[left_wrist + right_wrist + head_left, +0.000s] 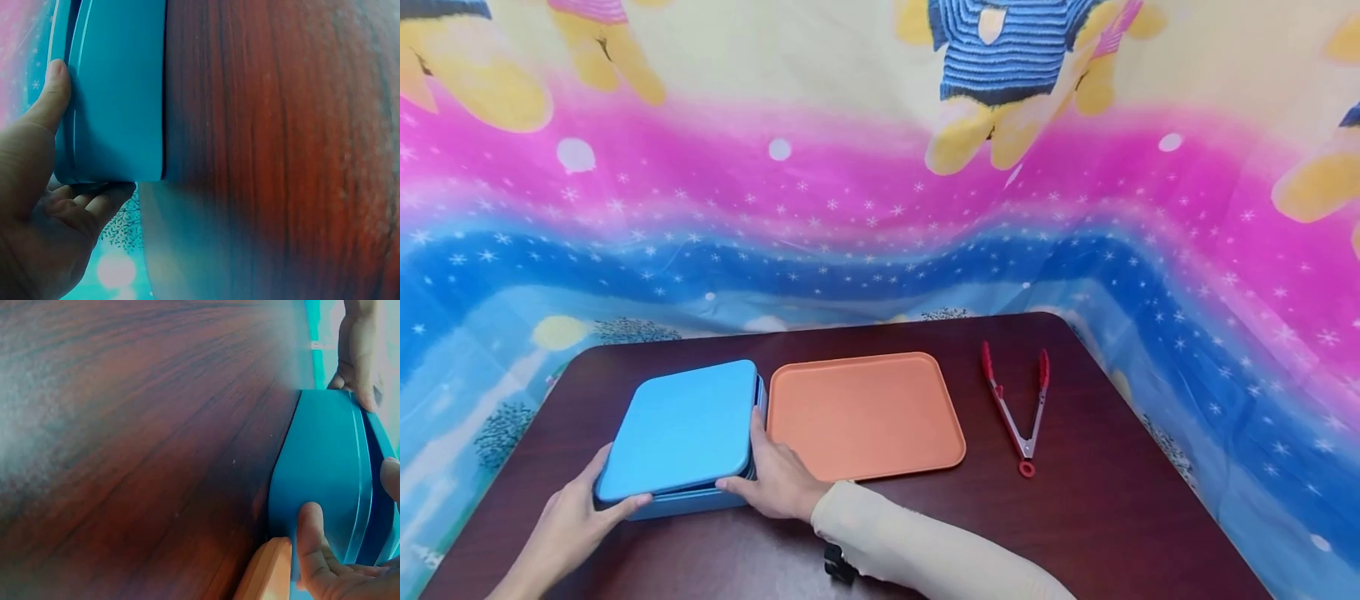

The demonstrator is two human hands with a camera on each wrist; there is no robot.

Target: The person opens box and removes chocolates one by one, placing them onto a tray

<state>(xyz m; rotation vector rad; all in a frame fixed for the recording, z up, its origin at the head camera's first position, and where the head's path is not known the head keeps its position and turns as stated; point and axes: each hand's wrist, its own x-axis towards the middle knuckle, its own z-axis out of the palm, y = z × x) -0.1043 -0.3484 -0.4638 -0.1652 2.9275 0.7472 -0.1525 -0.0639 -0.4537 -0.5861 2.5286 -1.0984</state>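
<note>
A light-blue rectangular box stands on the left part of the table in the head view, with a flat blue lid on top. The lid sits tilted, and a dark gap shows under its edge at the front right. My left hand holds the lid's front left corner, thumb on the front edge and fingers along the left side. At the front right corner my right hand grips the lid, its thumb at the front edge. The right wrist view shows one finger against the box wall. The box's inside is hidden.
An orange tray lies close beside the box on its right. Farther right rest red-tipped metal tongs, spread apart. The dark wooden table has rounded far corners, and a printed cloth hangs behind it.
</note>
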